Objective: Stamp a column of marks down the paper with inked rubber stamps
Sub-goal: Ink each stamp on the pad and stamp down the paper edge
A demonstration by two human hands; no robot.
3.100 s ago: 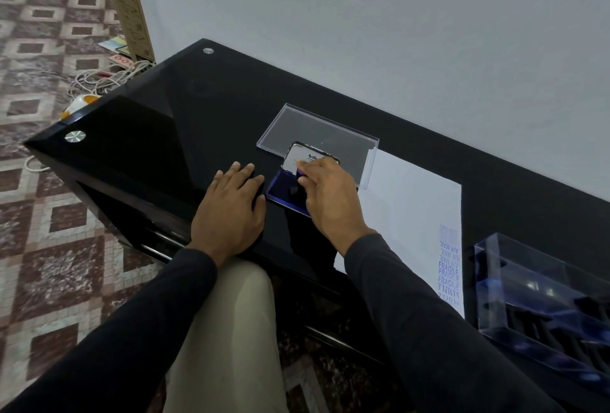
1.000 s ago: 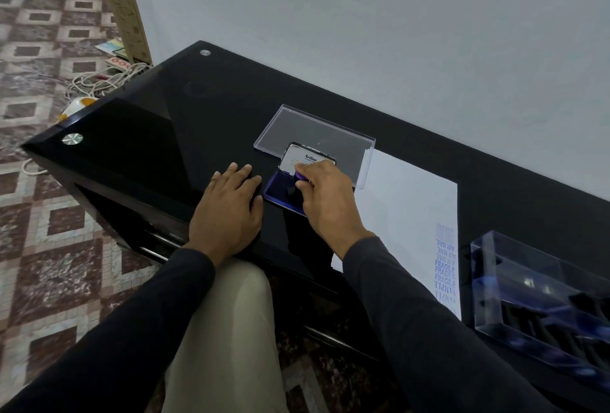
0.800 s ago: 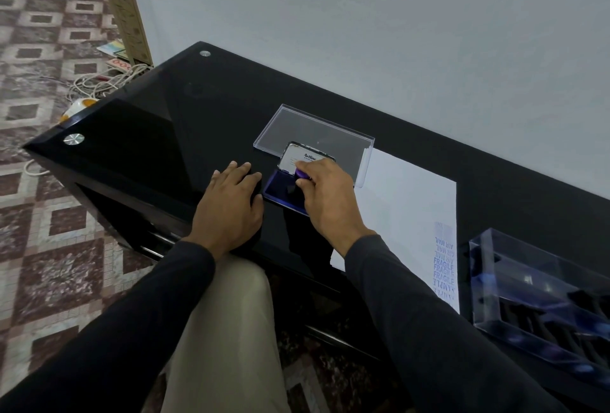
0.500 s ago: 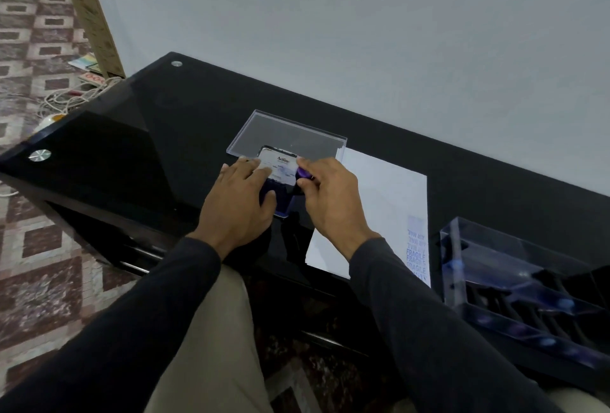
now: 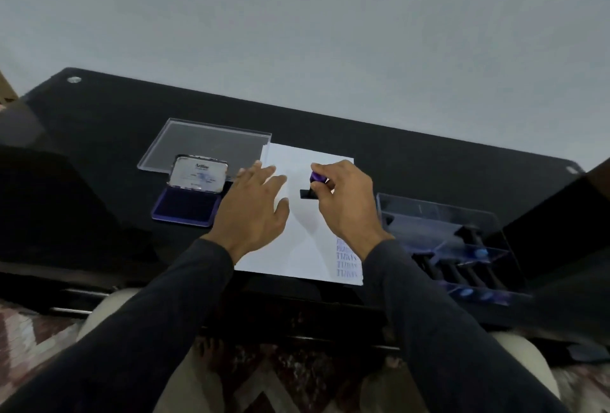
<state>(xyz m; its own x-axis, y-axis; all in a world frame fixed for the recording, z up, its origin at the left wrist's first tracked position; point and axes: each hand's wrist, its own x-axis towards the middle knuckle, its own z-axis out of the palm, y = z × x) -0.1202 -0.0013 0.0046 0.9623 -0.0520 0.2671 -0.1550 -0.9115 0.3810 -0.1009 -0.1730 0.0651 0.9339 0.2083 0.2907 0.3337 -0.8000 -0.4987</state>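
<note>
Since the earlier frames, both hands have left the ink pad and crossed to the paper, the right one carrying the stamp with it. At far left on the black counter (image 5: 99, 122) a clear plastic lid (image 5: 204, 145) lies flat, and in front of it the ink pad (image 5: 185, 207) sits open, its metal cover tipped back, so the blue pad stays ready for re-inking. Just to its right, the left hand (image 5: 254, 211) has its fingers straight and spread, lying over the left edge of the white paper (image 5: 297, 247), probably to keep the sheet from sliding; whether the palm actually presses down cannot be told. Next, the right hand (image 5: 346, 207) pinches the purple knob of the rubber stamp (image 5: 313, 184) between thumb and fingertips, with the black base low over the upper middle of the sheet; contact with the paper is unclear. Below that hand, along the paper's right edge, runs the column of blue stamped marks (image 5: 346, 260), so the stamp likely needs to shift right before it adds to them. At far right stands a clear case (image 5: 455, 247) holding more stamps, within easy reach.
</note>
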